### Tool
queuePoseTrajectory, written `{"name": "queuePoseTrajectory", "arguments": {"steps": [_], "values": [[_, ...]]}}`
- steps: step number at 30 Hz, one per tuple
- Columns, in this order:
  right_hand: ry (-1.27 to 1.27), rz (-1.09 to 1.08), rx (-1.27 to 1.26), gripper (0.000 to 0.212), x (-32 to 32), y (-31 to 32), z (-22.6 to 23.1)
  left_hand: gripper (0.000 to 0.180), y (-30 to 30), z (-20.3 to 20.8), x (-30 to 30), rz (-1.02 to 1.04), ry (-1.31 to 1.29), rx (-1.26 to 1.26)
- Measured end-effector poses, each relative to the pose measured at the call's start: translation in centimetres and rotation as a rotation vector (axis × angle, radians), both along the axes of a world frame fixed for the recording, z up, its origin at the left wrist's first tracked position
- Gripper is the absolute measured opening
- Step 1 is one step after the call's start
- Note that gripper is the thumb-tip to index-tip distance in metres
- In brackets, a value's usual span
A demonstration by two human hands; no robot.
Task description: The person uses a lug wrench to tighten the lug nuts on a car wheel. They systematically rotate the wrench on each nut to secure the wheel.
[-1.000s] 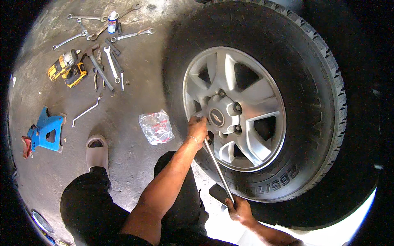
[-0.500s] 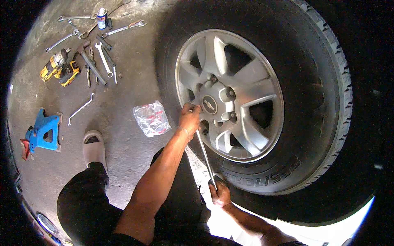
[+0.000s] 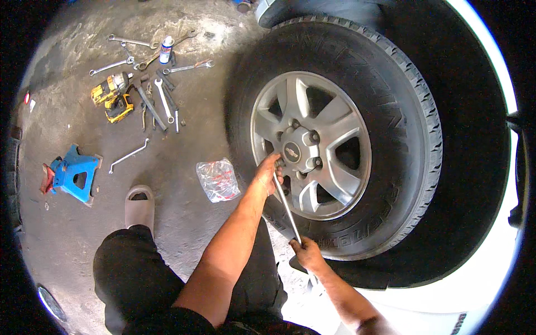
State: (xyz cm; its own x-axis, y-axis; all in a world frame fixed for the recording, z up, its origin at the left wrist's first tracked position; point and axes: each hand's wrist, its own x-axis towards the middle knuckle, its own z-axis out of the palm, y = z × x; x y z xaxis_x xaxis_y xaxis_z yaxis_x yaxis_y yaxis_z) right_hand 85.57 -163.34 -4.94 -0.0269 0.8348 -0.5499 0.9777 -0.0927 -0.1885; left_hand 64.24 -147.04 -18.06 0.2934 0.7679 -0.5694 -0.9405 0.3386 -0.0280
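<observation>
A large black tire on a silver six-spoke wheel (image 3: 338, 184) stands upright on my right, with a dark emblem cap (image 3: 292, 152) and several lug nuts around its hub. My left hand (image 3: 268, 174) is closed round the upper end of a long chrome lug wrench (image 3: 287, 207), close against the hub's left side. The wrench's head is hidden by my fingers, so whether it sits on a nut cannot be told. Lower down, my right hand (image 3: 310, 255) grips the other end of the bar, which slants down and right beside the tire.
A crumpled clear plastic bag (image 3: 218, 180) lies left of the tire. Farther left are a blue jack stand (image 3: 77, 173), an offset wrench (image 3: 129, 155), a yellow impact wrench (image 3: 111, 90), a hammer (image 3: 149, 106), several spanners and a spray can (image 3: 166, 49). A white fender (image 3: 491, 268) curves around the tire.
My view has shifted, so more of the white fender and wheel arch shows on the right. Both hands keep their hold on the lug wrench, whose slant looks nearly the same.
</observation>
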Motion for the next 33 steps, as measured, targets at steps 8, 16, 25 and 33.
{"name": "queuePoseTrajectory", "arguments": {"steps": [8, 16, 25, 33], "values": [[0.136, -0.141, 0.018, 0.017, -2.5, -0.5, -2.3, 0.020, 0.2, 1.2, -0.1, 0.025, 0.155, -0.051], [0.115, 0.185, -0.131, 0.019, -2.1, 0.3, -2.9, 0.021, 0.2, 1.7, 0.1, 0.011, 0.174, -0.139], [0.030, -0.107, -0.061, 0.025, -3.4, 0.0, -2.5, 0.025, -0.1, 1.8, -0.1, -0.044, 0.184, -0.132], [0.158, -0.241, -0.132, 0.022, -3.2, -0.1, -5.5, 0.027, -0.5, 2.0, -0.4, -0.038, 0.292, -0.089]]}}
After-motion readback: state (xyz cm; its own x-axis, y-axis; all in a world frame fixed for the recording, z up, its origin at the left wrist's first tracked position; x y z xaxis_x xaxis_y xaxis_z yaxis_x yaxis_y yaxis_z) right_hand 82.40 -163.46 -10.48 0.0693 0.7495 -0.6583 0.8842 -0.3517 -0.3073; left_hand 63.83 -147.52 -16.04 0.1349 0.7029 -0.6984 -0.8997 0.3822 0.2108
